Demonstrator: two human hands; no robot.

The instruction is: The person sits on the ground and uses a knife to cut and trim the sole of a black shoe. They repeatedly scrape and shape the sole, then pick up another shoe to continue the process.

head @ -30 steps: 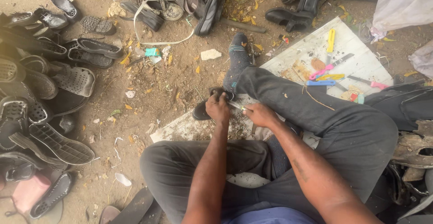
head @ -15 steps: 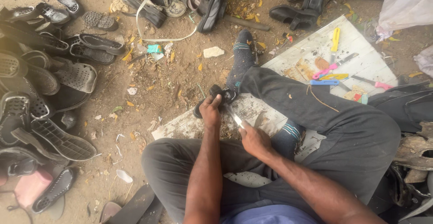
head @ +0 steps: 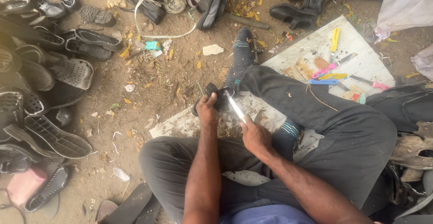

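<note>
Far left, a heap of worn shoes [head: 40, 84] is crowding the dirt, soles up and sideways, with a pink one [head: 22, 184] lying at the bottom corner. Moving in, a white strap [head: 153, 25] is looping across the ground near a scrap of teal paper [head: 153, 46] and a pale stone [head: 213, 49].

Now to the middle: the left hand [head: 207, 112] is pressing down on a dark shoe [head: 214, 98], fingers curled over its top and pinning it against the white board [head: 189, 124], right by the socked foot [head: 241, 57]. Just beside it, the right hand [head: 256, 136] is closing in a full fist around the handle of a knife [head: 237, 108], the bright blade angling up and left, its tip reaching the shoe at the left hand's fingertips. Whether the edge is actually biting into the shoe, I cannot tell.

Further right, the grey trouser leg [head: 315, 111] is crossing the board, and beyond it tools are lying scattered: a yellow cutter [head: 334, 39], a pink-handled tool [head: 322, 72], a blue one [head: 323, 82]. Top right, a white bag [head: 401, 7] is sitting near black boots [head: 306, 3].
</note>
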